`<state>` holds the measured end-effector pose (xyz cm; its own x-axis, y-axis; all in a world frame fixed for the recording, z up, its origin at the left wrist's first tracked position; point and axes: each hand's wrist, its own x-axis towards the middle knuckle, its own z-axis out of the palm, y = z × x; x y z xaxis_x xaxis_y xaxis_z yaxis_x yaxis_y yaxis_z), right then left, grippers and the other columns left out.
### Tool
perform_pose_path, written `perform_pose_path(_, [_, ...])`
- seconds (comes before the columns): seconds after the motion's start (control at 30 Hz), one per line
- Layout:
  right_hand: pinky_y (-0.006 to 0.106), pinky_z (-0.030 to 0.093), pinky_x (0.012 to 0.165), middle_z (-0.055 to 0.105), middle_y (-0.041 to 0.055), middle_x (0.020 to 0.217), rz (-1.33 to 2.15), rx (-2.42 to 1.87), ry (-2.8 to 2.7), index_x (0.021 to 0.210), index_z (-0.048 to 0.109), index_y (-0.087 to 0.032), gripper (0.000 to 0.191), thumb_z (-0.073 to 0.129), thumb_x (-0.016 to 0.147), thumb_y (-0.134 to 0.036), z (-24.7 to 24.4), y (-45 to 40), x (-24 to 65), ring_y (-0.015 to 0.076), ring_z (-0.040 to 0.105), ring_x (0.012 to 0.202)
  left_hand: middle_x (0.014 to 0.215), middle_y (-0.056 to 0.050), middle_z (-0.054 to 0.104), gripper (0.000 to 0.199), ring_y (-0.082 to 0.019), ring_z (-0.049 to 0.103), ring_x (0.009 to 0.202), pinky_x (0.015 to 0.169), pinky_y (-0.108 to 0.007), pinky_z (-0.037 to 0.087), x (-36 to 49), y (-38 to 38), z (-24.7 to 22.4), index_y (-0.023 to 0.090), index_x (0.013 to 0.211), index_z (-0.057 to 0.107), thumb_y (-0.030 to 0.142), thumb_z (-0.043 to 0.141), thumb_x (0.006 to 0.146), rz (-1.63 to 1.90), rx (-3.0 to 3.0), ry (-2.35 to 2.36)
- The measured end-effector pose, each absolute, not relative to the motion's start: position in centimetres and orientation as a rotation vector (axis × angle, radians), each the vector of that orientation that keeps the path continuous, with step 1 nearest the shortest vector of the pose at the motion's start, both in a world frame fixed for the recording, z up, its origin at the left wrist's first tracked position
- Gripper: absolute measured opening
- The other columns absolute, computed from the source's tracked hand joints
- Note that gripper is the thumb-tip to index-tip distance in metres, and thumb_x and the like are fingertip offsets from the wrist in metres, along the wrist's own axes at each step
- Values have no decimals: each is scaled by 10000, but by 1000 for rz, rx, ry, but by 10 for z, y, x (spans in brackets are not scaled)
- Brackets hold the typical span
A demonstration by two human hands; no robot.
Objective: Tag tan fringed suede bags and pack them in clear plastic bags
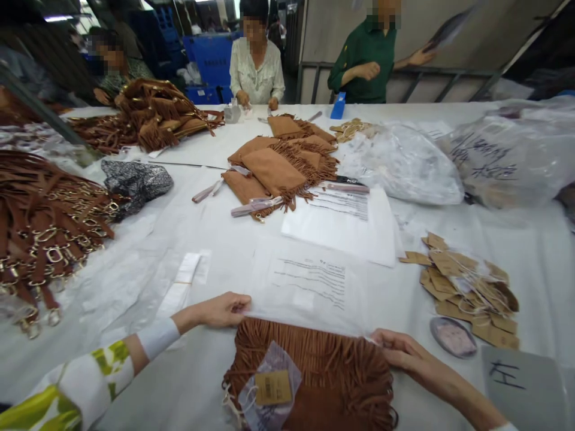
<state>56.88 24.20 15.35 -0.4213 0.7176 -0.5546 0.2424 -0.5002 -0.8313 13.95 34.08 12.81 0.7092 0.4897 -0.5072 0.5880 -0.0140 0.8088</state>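
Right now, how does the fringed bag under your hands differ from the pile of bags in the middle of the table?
The near fringed bag lies alone, while the middle pile is several bags overlapping. The near bag's edge sits at a clear plastic sleeve held by the left hand and right hand; nobody touches the pile. The near bag shows a card tag; I can't make out such tags on the pile. Both are tan-brown with fringe.

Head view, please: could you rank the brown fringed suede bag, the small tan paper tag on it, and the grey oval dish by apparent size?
1. Brown fringed suede bag, largest, though nearest the camera.
2. Grey oval dish.
3. Small tan paper tag; close to the dish, so that order is unsure.
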Motion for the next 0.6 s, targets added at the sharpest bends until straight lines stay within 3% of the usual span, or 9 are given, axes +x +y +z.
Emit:
perform_pose_path(0.17, [280, 446, 667, 619, 37, 806, 2079, -1402, -1197, 857, 597, -181, 362, 689, 721, -503, 150, 243, 575, 183, 576, 750, 616, 77, 395, 229, -93, 358, 583, 536, -207, 282, 133, 343, 134, 200, 773, 452, 300, 634, 677, -144, 1336, 770])
perform_pose_path(0.3, [258, 428, 615, 587, 16, 755, 2022, -1415, -1225, 817, 561, -182, 333, 709, 715, -462, 139, 247, 575, 159, 548, 696, 562, 80, 356, 195, -83, 324, 539, 507, -214, 222, 137, 329, 121, 201, 658, 386, 181, 580, 660, -49, 1606, 916])
perform_pose_path(0.43, [242, 371, 529, 494, -33, 604, 1606, -1654, -1463, 677, 508, -208, 257, 643, 737, -418, 127, 245, 565, 133, 457, 574, 537, 53, 339, 224, -95, 324, 533, 543, -242, 231, 143, 305, 100, 198, 571, 276, 96, 448, 672, 187, 2026, 1105])
perform_pose_path(0.6, [259, 363, 513, 456, -30, 537, 950, -1761, -1747, 565, 423, -235, 179, 511, 714, -276, 114, 226, 554, 138, 429, 515, 549, 16, 395, 254, -134, 398, 562, 577, -260, 293, 138, 281, 87, 214, 573, 286, 133, 406, 782, 374, 2297, 1170])
